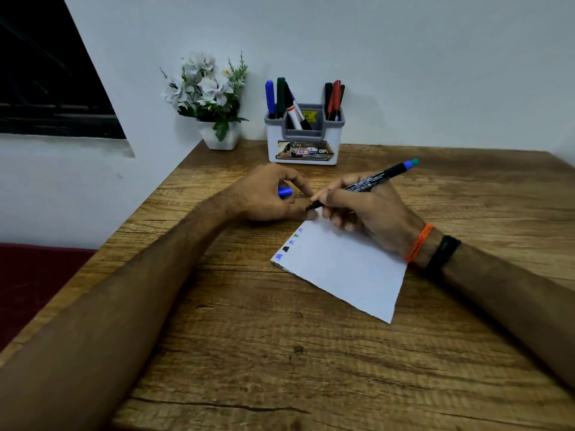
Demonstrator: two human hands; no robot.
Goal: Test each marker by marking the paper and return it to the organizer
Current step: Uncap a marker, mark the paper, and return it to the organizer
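Your right hand (367, 209) grips the marker (367, 181), tip at the paper's (345, 269) top corner, while your left hand (267, 194) pinches its blue cap (284, 191).

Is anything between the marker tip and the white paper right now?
Nothing visible blocks it. The black marker in the right hand points its tip at the far corner of the white paper; the left hand, holding the blue cap, rests beside that corner.

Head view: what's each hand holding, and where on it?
Right hand pinches the black marker with blue-green end low on its barrel, near the tip. Left hand holds the blue cap between curled fingers.
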